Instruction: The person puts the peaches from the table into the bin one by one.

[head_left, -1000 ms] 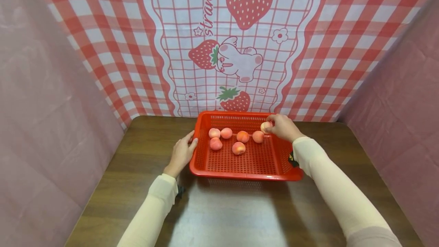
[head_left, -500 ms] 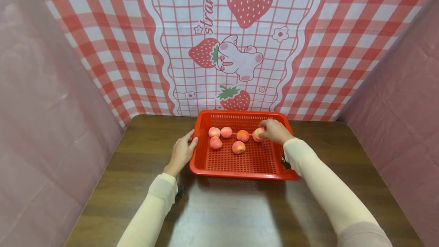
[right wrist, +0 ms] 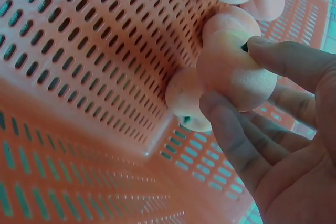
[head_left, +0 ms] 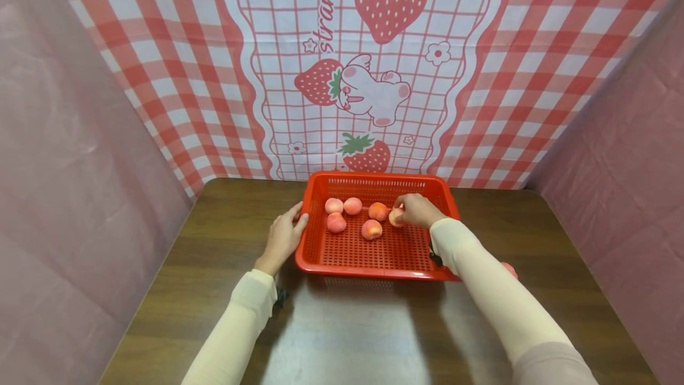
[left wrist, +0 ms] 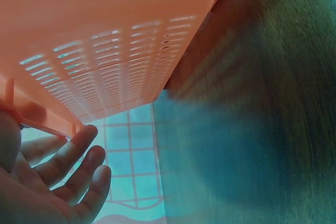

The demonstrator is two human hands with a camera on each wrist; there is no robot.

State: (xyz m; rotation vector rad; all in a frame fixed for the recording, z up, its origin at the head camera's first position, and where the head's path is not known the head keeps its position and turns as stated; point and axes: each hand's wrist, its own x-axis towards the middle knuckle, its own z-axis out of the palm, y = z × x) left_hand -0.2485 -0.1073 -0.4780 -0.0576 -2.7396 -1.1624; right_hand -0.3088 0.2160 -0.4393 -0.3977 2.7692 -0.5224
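Note:
A red perforated plastic basket [head_left: 376, 273] sits on the table with several peaches inside, among them a peach [head_left: 371, 230] near the middle and another peach [head_left: 336, 223] toward the left. My left hand [head_left: 284, 236] holds the basket's left rim; in the left wrist view its fingers [left wrist: 79, 153] lie below the rim. My right hand [head_left: 422, 211] reaches into the right part of the basket and pinches a pale yellow-pink peach [right wrist: 236, 69] between thumb and fingertips. Close behind that fruit, the right wrist view shows another peach [right wrist: 186, 98] lying in the basket.
The wooden table [head_left: 214, 290] stands before a strawberry-print cloth [head_left: 374, 76], with pink cloth [head_left: 614, 165] at the sides. A pink round thing [head_left: 509, 269] lies right of the basket, partly hidden by the right sleeve [head_left: 502, 296].
My right hand has moved left and lower inside the basket with the pale peach. The pink round thing has come into view beside the right sleeve. My left hand stays at the rim.

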